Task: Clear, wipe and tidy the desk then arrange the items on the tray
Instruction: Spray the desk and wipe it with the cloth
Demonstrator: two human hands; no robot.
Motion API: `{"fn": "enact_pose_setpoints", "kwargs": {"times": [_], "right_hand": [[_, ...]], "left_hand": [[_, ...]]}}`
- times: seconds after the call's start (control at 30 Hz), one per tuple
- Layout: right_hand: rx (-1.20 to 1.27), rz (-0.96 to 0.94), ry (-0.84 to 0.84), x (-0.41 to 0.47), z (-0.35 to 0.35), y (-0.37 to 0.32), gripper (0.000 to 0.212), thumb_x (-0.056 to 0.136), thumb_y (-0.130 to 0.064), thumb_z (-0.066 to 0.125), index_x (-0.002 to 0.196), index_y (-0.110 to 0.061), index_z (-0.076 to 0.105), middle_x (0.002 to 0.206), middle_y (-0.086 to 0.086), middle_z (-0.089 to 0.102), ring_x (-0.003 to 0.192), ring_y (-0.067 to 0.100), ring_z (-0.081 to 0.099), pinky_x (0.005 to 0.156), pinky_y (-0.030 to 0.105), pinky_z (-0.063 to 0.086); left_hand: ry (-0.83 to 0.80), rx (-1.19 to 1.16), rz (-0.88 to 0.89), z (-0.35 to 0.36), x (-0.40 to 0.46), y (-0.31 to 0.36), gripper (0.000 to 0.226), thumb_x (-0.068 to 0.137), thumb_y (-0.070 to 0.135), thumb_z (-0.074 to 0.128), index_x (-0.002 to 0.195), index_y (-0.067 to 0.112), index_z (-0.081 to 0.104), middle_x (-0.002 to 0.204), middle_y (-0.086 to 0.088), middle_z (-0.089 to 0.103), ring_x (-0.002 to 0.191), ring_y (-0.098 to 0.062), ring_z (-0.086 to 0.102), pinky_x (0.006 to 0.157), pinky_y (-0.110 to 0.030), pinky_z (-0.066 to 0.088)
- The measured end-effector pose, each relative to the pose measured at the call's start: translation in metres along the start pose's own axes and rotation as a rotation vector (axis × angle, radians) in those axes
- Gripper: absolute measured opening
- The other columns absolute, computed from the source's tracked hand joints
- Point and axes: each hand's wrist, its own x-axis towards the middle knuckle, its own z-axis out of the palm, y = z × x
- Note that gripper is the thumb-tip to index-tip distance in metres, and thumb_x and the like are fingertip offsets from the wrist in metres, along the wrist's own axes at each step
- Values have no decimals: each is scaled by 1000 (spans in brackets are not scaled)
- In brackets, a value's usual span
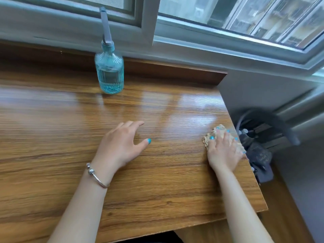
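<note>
A bottle (pixel 109 71) stands on the desk (pixel 52 137) near its back edge, below the window (pixel 245 14). The left hand (pixel 119 146) rests mid-desk. The right hand (pixel 223 151) lies on a cloth (pixel 209 137) at the right edge.

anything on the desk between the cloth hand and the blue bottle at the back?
Nothing visible. The right hand presses the crumpled beige cloth at the wooden desk's right edge; the ribbed blue glass spray bottle stands at the back. Only bare wood lies between; the left hand rests off that line.
</note>
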Motion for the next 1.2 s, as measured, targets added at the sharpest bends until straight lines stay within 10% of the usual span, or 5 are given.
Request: {"fn": "enact_pose_setpoints", "kwargs": {"times": [0.2, 0.57, 0.77, 1.03, 1.2], "right_hand": [[-39, -394, -67, -34, 13, 27, 50, 93, -55, 3, 138, -62, -19, 157, -21, -12, 150, 12, -6, 118, 49, 1], [27, -61, 17, 109, -2, -81, 52, 101, -49, 19, 152, -45, 12, 164, -7, 9, 150, 26, 2, 114, 63, 0], [46, -799, -78, 32, 25, -136, 54, 94, -55, 14, 148, -53, 11, 163, -13, 7, 151, 21, -1, 114, 52, -9], [1, -90, -32, 113, -11, -35, 52, 102, -44, 22, 153, -43, 11, 164, -7, 7, 150, 22, 3, 117, 57, 5], [12, -567, -116, -15, 32, -189, 56, 99, -50, 24, 150, -51, 2, 164, -10, -6, 150, 24, -9, 115, 58, -10]], "left_hand": [[-9, -38, -29, 9, 10, 0, 63, 85, 60, 50, 143, 37, 37, 141, 14, 46, 131, -10, 39, 102, -33, 38], [123, 10, -118, 5, 27, 18, 50, 89, 42, 59, 137, 31, 48, 132, 8, 55, 125, -14, 43, 101, -34, 35], [77, 49, -200, -6, 35, 9, 53, 88, 48, 56, 138, 33, 46, 136, 7, 52, 128, -17, 42, 103, -40, 37], [84, -5, -241, -37, 39, -44, 68, 85, 52, 56, 147, 32, 35, 152, 4, 37, 143, -15, 24, 117, -43, 23], [-15, -6, -308, -59, 16, -95, 66, 87, 50, 57, 146, 27, 37, 154, 5, 34, 146, -12, 13, 119, -39, 16]]}}
